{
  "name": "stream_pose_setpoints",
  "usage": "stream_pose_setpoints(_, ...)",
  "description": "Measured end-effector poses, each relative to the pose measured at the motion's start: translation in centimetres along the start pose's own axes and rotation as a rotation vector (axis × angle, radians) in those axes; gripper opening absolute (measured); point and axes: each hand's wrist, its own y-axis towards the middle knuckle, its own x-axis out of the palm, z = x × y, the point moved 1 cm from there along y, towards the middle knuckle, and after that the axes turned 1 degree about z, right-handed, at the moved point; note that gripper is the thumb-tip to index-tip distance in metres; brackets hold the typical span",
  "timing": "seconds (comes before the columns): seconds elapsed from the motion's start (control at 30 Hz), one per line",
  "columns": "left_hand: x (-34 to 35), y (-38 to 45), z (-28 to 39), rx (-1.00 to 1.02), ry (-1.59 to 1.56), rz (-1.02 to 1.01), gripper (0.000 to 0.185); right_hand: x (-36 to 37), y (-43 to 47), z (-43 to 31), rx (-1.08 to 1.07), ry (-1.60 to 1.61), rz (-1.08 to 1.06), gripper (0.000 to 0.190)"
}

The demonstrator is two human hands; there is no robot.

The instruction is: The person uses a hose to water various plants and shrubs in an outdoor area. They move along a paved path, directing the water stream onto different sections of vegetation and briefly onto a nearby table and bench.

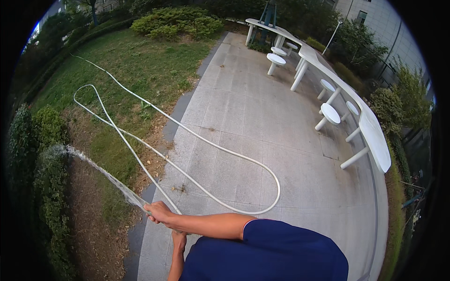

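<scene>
My right hand [159, 211] is closed around the end of a pale garden hose, and a jet of water [116, 181] shoots from it up and left onto a clipped hedge [52, 182]. Lower down, partly hidden by my right forearm, my left hand [179, 238] grips the same hose further back. The rest of the white hose [225, 149] lies in long loops over the grey stone paving [239, 116] and the lawn [123, 63], crossing itself on the grass. Its far end runs off toward the upper left.
A long, curving white table [337, 79] with several round white stools [330, 113] stands along the paving's right side. Bare soil [93, 217] with dry leaves borders the hedge. A dark stone edging [182, 109] separates paving from grass. Shrubs [177, 23] grow at the back.
</scene>
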Motion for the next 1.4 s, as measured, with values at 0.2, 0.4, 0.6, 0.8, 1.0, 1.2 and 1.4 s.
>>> stream_pose_setpoints(0.2, 4.2, -4.8, -1.5, 0.092, 0.260, -0.270, 0.034, -6.2, -10.1, 1.8, -0.129, 0.226, 0.279, 0.037)
stream_pose_setpoints(0.4, 6.0, -7.4, -7.6, 0.378, 0.636, -0.256, 0.030, -11.9, -21.4, 1.4, -0.224, 0.522, 0.470, 0.036)
stream_pose_setpoints(0.6, 11.4, -11.2, -10.0, 0.737, 0.849, -0.256, 0.027, -21.2, -36.0, 5.1, -0.408, 0.872, 0.565, 0.029)
stream_pose_setpoints(0.8, 26.6, -17.2, -9.7, 0.791, 1.188, -0.477, 0.013, -36.4, -54.6, 14.1, -0.601, 1.235, 0.764, 0.027)
stream_pose_setpoints(1.0, 45.2, -31.2, -7.1, 0.923, 1.338, -0.849, 0.022, -45.2, -77.3, 20.2, -0.844, 1.304, 1.094, 0.028)
stream_pose_setpoints(1.2, 62.2, -47.0, -7.2, 0.957, 1.261, -1.174, 0.033, -56.3, -97.4, 22.4, -0.965, 1.159, 1.393, 0.026)
stream_pose_setpoints(1.4, 76.6, -56.5, -10.6, 0.840, 1.241, -1.372, 0.044, -69.4, -109.3, 24.0, -0.807, 1.020, 1.613, 0.025)
